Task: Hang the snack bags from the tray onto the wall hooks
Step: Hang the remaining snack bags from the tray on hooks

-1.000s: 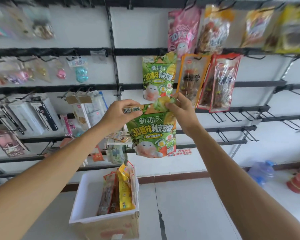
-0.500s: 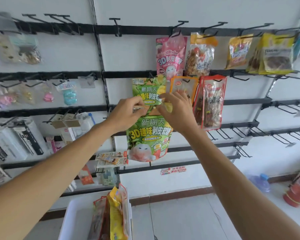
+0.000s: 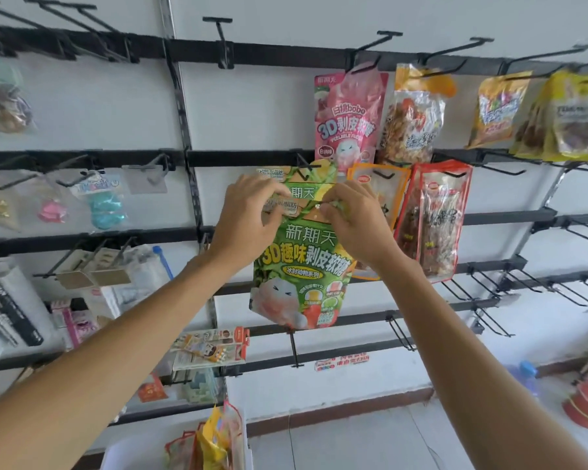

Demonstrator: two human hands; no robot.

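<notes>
I hold a green snack bag (image 3: 299,279) by its top edge, with my left hand (image 3: 248,218) on the left corner and my right hand (image 3: 357,222) on the right corner. Its top sits just under a wall hook (image 3: 306,164) that carries a matching green bag (image 3: 302,179), mostly covered by my hands. The white tray (image 3: 133,449) stands at the bottom edge with several snack bags (image 3: 214,439) upright in it.
A pink bag (image 3: 348,120), a nut bag (image 3: 411,120) and yellow bags (image 3: 499,110) hang on the top rail. Two red-edged bags (image 3: 435,218) hang right of my hands. Bare hooks (image 3: 489,293) stick out lower right. Stationery packs (image 3: 106,205) fill the left panel.
Both hands have lifted the green bag up toward the hook holding the matching bag. The view has tilted upward, so the tray has slid to the bottom edge.
</notes>
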